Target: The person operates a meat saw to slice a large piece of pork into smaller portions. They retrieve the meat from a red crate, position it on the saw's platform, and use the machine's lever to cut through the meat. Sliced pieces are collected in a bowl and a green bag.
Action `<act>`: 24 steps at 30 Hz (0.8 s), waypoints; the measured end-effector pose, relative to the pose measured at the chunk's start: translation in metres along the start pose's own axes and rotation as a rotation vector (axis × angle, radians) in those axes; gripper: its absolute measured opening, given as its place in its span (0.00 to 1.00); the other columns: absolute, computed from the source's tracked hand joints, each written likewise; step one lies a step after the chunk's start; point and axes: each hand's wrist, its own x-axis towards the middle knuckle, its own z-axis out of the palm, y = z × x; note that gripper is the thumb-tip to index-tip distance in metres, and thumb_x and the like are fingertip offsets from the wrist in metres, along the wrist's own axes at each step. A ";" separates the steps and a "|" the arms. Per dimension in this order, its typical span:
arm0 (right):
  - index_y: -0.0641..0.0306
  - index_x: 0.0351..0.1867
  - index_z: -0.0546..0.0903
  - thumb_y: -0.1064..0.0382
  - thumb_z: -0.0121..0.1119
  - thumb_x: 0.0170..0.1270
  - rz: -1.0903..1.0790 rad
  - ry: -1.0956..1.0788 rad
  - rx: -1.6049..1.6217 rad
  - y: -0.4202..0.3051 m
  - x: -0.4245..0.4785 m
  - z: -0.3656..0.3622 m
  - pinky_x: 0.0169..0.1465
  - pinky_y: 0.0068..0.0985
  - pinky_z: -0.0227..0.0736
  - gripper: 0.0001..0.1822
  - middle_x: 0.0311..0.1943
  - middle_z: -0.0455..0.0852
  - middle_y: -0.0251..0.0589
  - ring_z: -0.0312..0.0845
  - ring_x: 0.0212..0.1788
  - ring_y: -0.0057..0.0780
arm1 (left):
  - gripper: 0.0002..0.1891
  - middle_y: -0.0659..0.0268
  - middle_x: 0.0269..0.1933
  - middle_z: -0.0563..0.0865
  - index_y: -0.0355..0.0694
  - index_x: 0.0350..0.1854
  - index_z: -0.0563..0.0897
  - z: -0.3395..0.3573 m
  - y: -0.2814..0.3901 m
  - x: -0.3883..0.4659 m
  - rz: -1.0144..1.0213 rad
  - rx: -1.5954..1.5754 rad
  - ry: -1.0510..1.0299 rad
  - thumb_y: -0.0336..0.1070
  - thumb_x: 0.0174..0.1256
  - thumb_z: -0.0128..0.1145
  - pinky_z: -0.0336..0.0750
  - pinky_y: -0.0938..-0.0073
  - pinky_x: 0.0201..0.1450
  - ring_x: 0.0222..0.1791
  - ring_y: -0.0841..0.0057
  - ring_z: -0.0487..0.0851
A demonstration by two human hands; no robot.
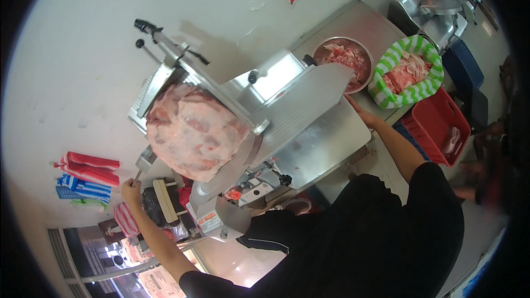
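A metal meat slicer (310,103) stands before me with a large block of raw meat (196,132) on its carriage. The block leans against the ribbed metal pusher (207,87). My left hand (131,191) is closed around a thin carriage handle (138,176) at the far left. At the slicer's right edge is my right hand (362,114); its fingers are partly hidden by the machine, beside a round metal bowl (367,49). Sliced meat (343,58) lies in that bowl. Next to it, a green-and-white striped bag (381,76) holds more meat slices (408,72).
A red plastic crate (430,109) with a piece of meat sits right of the bag. Another slicer (414,4) stands at the far right. Striped plastic bags (89,169) hang on the left wall, near a scale (165,200). Another person's hand (466,192) shows, blurred, at right.
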 end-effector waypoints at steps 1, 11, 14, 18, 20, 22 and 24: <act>0.41 0.85 0.38 0.67 0.67 0.66 -0.006 0.000 0.021 0.003 0.002 -0.001 0.79 0.42 0.59 0.56 0.83 0.50 0.44 0.50 0.83 0.40 | 0.13 0.53 0.22 0.82 0.36 0.27 0.85 0.000 -0.008 -0.001 -0.001 -0.012 0.008 0.43 0.52 0.66 0.72 0.55 0.33 0.24 0.57 0.82; 0.42 0.84 0.40 0.67 0.70 0.63 0.012 0.030 0.022 -0.007 0.003 0.012 0.78 0.45 0.62 0.58 0.82 0.52 0.45 0.53 0.82 0.43 | 0.16 0.51 0.26 0.86 0.37 0.29 0.87 -0.007 0.044 0.004 0.057 0.113 0.036 0.47 0.50 0.65 0.76 0.53 0.36 0.30 0.51 0.85; 0.40 0.84 0.42 0.66 0.71 0.63 0.025 -0.007 0.180 0.002 0.006 0.007 0.77 0.45 0.64 0.57 0.81 0.55 0.44 0.56 0.81 0.43 | 0.16 0.49 0.28 0.87 0.37 0.29 0.89 -0.015 0.110 0.003 0.136 0.120 0.052 0.48 0.50 0.65 0.78 0.53 0.38 0.32 0.48 0.86; 0.39 0.84 0.44 0.65 0.72 0.62 -0.029 0.004 0.063 -0.014 -0.004 0.018 0.76 0.45 0.65 0.57 0.81 0.57 0.42 0.58 0.80 0.43 | 0.15 0.52 0.23 0.86 0.39 0.30 0.90 -0.051 0.230 -0.012 0.101 -0.035 -0.020 0.47 0.49 0.67 0.79 0.56 0.37 0.27 0.52 0.86; 0.39 0.84 0.45 0.64 0.73 0.62 -0.024 0.000 0.073 -0.020 -0.003 0.024 0.77 0.45 0.65 0.56 0.81 0.57 0.42 0.58 0.80 0.42 | 0.16 0.53 0.22 0.85 0.39 0.31 0.91 -0.059 0.234 -0.017 0.070 -0.072 -0.029 0.47 0.48 0.67 0.79 0.57 0.37 0.26 0.54 0.86; 0.38 0.84 0.45 0.62 0.73 0.63 -0.016 -0.009 0.109 -0.017 -0.002 0.022 0.76 0.45 0.66 0.56 0.81 0.56 0.42 0.59 0.80 0.43 | 0.16 0.54 0.21 0.85 0.40 0.32 0.91 -0.055 0.224 -0.014 0.055 -0.063 -0.042 0.48 0.48 0.68 0.78 0.58 0.37 0.25 0.55 0.86; 0.37 0.84 0.45 0.62 0.72 0.64 0.005 -0.007 0.154 -0.014 0.000 0.018 0.76 0.44 0.67 0.56 0.81 0.56 0.41 0.59 0.80 0.43 | 0.16 0.55 0.22 0.86 0.40 0.31 0.91 -0.048 0.202 -0.009 0.039 -0.028 -0.018 0.48 0.47 0.68 0.78 0.58 0.37 0.27 0.55 0.86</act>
